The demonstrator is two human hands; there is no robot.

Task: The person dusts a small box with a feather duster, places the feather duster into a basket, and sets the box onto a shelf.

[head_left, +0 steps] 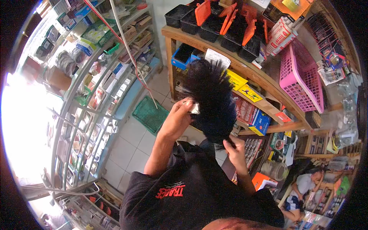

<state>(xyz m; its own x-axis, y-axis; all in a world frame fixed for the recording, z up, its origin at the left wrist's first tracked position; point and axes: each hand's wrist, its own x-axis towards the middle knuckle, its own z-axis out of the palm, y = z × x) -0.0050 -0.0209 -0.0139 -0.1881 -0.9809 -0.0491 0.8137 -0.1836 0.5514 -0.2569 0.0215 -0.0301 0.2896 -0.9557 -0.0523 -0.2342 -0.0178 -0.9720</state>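
A bushy black feather duster is held up in front of my chest, its plumes spreading upward. My right hand is closed around its lower end, where the handle is hidden. On the other side, my left hand pinches a small white piece against the edge of the plumes. Whether that piece is a tag fixed to the duster or a separate item, I cannot tell.
Glass shelves of small goods curve along the left. A green basket rests on the tiled floor. Ahead, a wooden rack carries black bins with orange lids and a pink basket. Another person sits at lower right.
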